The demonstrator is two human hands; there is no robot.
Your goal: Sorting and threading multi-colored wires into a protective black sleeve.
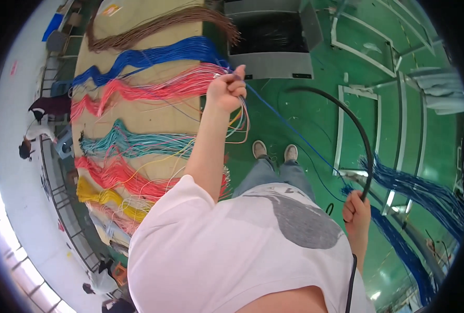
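My left hand point(225, 93) is closed around a few thin wires point(246, 117) at the table's right edge. Their coloured lengths loop down below the fist. From near this hand a blue wire point(286, 122) runs slanting down to a blue tuft of wire ends point(348, 190) beside my right hand point(357, 211). The right fingers are wrapped round a long, curved black tube point(361, 130), which arches up and to the left. Whether they also pinch the blue wire is unclear. Right by the left fist lie a pink wire bundle point(153, 86) and a blue wire bundle point(164, 55).
Brown wires point(164, 26), teal wires point(138, 143), red wires point(104, 172) and yellow wires point(104, 197) cover the tan table point(159, 116). Beyond stands a grey box point(273, 63) with black lining. Metal frames point(341, 130) and hanging blue wires point(414, 182) are on the right. Several people sit far left.
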